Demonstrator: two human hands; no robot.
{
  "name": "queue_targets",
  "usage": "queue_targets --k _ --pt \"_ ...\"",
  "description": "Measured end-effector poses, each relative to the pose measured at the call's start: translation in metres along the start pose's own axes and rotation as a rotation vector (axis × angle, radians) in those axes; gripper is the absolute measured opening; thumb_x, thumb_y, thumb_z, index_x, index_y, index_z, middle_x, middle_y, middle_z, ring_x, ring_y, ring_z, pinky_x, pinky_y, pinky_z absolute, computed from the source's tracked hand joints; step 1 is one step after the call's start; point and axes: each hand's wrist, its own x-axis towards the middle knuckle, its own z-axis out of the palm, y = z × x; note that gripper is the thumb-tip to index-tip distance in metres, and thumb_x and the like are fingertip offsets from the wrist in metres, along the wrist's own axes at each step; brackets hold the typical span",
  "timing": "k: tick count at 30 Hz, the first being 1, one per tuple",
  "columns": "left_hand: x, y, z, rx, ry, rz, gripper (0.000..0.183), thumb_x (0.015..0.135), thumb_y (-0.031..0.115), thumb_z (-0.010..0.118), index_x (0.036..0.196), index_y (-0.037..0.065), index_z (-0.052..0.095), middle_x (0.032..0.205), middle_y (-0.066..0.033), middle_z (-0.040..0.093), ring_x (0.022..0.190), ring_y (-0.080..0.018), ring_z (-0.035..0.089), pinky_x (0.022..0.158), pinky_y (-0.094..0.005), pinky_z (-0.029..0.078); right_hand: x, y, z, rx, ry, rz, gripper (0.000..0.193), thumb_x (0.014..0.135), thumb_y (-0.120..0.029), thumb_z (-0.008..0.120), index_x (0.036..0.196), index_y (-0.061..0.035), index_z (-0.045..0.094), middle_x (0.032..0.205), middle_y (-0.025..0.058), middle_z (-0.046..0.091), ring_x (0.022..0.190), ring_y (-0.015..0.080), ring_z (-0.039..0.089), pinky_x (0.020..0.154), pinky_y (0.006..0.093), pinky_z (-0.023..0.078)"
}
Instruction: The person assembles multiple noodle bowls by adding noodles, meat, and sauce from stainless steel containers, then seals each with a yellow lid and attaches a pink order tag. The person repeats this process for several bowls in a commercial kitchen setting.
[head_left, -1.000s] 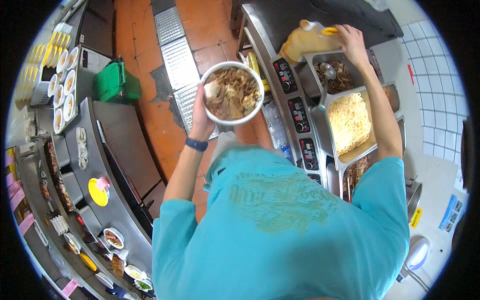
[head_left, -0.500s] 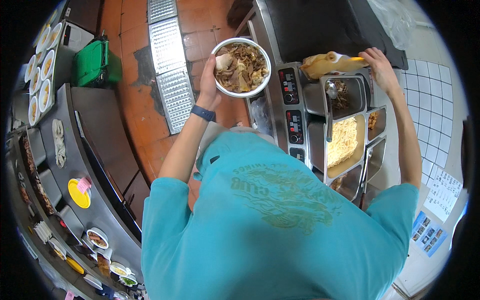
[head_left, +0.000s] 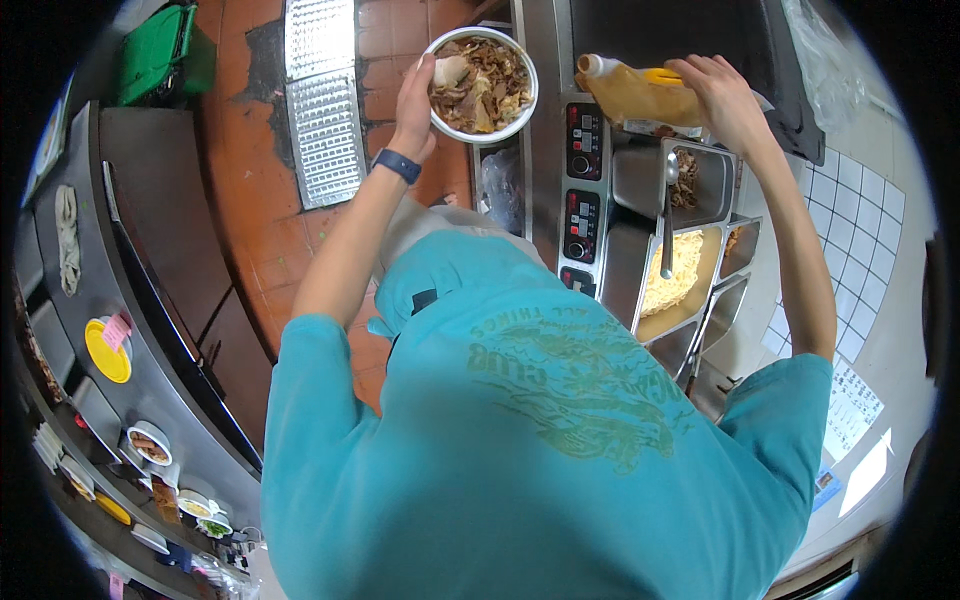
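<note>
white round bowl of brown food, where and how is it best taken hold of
Probably take the white round bowl by its outer wall under the rim, from the right: that side is uncovered, the left hand grips its left, and brown food fills the open top.

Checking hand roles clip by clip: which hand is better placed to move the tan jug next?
The right hand, most likely: its fingers are on the tan jug, at the yellow part. The left hand is farther off and occupied, holding the white bowl of food.

Teal T-shirt, navy wristband
</note>
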Motion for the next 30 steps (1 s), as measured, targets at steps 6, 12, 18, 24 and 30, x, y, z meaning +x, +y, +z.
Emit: queue_targets --k 6,12,18,24,30 --pt "0.019 -0.027 -0.017 0.066 0.007 0.023 0.050 0.101 0.042 0.052 0.138 0.008 0.051 0.133 -0.0064 0.059 0.121 -0.0179 0.056 0.103 -0.0331 0.044 0.036 -0.012 0.012 -0.106 -0.081 -0.007 0.054 0.081 0.008 0.063 0.132 -0.0091 0.060 0.121 0.0147 0.065 0.115 0.0317 0.061 0.108 0.0424 0.044" --pt "0.039 -0.051 -0.026 0.094 0.003 0.019 0.051 0.101 0.043 0.052 0.139 0.009 0.050 0.134 -0.0053 0.058 0.121 -0.0175 0.057 0.102 -0.0335 0.047 0.056 -0.022 0.012 -0.076 -0.191 0.013 0.051 0.085 0.008 0.061 0.132 -0.0109 0.061 0.120 0.0143 0.066 0.115 0.0299 0.062 0.107 0.0424 0.045" --pt "0.049 -0.060 -0.024 0.068 -0.015 0.010 0.049 0.101 0.042 0.052 0.138 0.010 0.051 0.132 -0.0048 0.059 0.121 -0.0173 0.057 0.101 -0.0339 0.047 0.066 -0.040 0.020 -0.149 -0.150 -0.019 0.050 0.085 0.006 0.062 0.132 -0.0116 0.061 0.120 0.0141 0.067 0.112 0.0304 0.063 0.109 0.0435 0.043" --pt "0.056 -0.066 -0.032 -0.018 -0.021 -0.038 0.044 0.100 0.035 0.056 0.134 0.008 0.056 0.129 -0.0056 0.062 0.118 -0.0168 0.058 0.101 -0.0326 0.045 0.074 -0.050 0.013 -0.137 -0.148 -0.064 0.050 0.080 0.005 0.064 0.128 -0.0107 0.063 0.114 0.0126 0.068 0.109 0.0290 0.064 0.107 0.0433 0.044" --pt "0.052 -0.059 -0.041 0.013 0.007 -0.062 0.047 0.101 0.040 0.054 0.136 0.008 0.053 0.130 -0.0064 0.060 0.118 -0.0181 0.058 0.102 -0.0330 0.046 0.032 -0.077 0.009 -0.104 0.017 -0.032 0.043 0.077 -0.002 0.066 0.120 -0.0093 0.063 0.096 0.0086 0.066 0.087 0.0241 0.065 0.083 0.0375 0.047"
